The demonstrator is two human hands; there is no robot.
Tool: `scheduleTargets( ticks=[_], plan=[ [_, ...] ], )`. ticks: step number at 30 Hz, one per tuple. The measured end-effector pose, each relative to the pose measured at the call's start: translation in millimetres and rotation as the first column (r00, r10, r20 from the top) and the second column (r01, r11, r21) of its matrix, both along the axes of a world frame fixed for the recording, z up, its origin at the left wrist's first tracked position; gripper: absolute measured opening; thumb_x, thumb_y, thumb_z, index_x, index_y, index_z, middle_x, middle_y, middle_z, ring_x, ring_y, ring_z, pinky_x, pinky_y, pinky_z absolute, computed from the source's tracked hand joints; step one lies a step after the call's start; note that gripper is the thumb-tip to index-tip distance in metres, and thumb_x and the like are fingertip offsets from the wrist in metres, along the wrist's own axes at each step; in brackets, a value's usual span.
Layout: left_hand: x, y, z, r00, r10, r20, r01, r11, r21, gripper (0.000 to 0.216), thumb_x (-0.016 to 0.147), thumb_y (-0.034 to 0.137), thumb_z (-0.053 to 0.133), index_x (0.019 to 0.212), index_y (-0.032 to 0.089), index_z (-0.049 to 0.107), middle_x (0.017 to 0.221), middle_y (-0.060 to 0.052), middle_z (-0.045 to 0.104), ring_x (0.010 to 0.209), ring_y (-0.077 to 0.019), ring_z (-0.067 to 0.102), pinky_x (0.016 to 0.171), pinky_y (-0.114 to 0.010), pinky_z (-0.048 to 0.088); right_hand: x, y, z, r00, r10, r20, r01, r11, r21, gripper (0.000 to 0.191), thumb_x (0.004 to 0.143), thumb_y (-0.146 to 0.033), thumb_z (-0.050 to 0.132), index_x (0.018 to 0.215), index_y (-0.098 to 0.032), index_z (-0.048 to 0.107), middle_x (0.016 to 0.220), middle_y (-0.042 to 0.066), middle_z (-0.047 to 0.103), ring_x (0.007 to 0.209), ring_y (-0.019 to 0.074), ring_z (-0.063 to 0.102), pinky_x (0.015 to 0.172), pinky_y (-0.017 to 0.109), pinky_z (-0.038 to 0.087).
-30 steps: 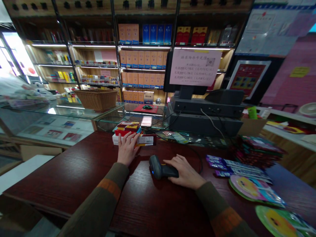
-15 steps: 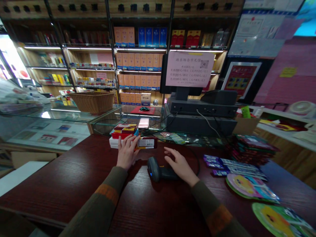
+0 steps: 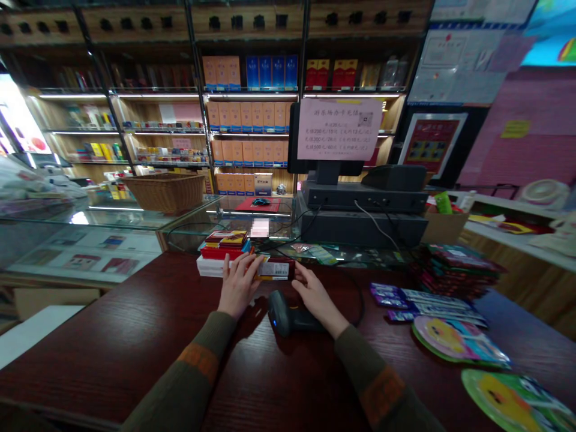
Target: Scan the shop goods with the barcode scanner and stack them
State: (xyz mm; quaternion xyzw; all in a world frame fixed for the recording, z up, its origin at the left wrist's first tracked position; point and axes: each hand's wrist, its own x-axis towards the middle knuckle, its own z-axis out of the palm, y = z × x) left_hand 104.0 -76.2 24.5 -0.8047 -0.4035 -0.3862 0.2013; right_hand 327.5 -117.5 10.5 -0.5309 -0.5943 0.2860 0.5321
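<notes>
A dark flat box (image 3: 275,269) with a white barcode panel lies at the back of the wooden counter. My left hand (image 3: 240,285) grips its left end, fingers bent over it. At the box's right end, my right hand (image 3: 316,295) has its fingertips and thumb apart, close to or touching the edge. Left of these stands a small stack of red and yellow packs (image 3: 225,243) on a white box (image 3: 209,266), partly behind my left fingers. A black barcode scanner (image 3: 279,315) lies on the counter between my forearms, its handle below my right hand.
Purple stick packs (image 3: 432,305), yellow-and-green duck-printed packages (image 3: 499,396) and a pile of dark packets (image 3: 461,270) lie on the right. Behind are a glass case (image 3: 101,240), a wicker basket (image 3: 166,192) and a till (image 3: 360,210) with trailing cables. Stocked shelves line the wall.
The dark box has slid a little to the right with my left hand. My right hand has moved left to the box's right end. The scanner has stayed put.
</notes>
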Motion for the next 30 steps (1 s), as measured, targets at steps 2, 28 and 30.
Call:
scheduleTargets(
  ticks=[2,28,30],
  plan=[
    [1,-1,0.8,1.0,0.012,-0.002,-0.012,1.0,0.0,0.058,0.085,0.025,0.066,0.141,0.028,0.052,0.136,-0.01,0.058,0.131,-0.0284,0.049,0.124,-0.056,0.011,-1,0,-0.1,1.0,-0.004,0.002,0.004,1.0,0.004,0.06,0.083,-0.026,0.056,0.142,-0.022,0.053,0.124,0.01,0.06,0.115,0.022,0.061,0.108,0.039,0.044],
    [0,3,14.2,0.967,0.071,0.245,-0.036,0.989,-0.145,0.06,0.09,0.029,0.056,0.147,0.021,0.043,0.118,-0.011,0.063,0.113,-0.0292,0.052,0.104,-0.048,0.037,-16,6,26.4,1.0,0.005,0.015,-0.005,0.999,0.047,0.058,0.084,-0.024,0.056,0.142,-0.021,0.053,0.128,0.013,0.055,0.117,0.0234,0.063,0.106,0.041,0.049],
    [-3,4,20.6,0.956,0.068,0.284,-0.023,0.987,-0.159,0.057,0.089,0.028,0.056,0.145,0.022,0.046,0.12,-0.011,0.063,0.115,-0.0288,0.052,0.103,-0.048,0.038,-20,10,30.9,1.0,0.01,0.022,-0.011,0.998,0.06,0.058,0.085,-0.024,0.056,0.143,-0.022,0.051,0.13,0.012,0.055,0.119,0.0231,0.062,0.107,0.04,0.049]
  ],
)
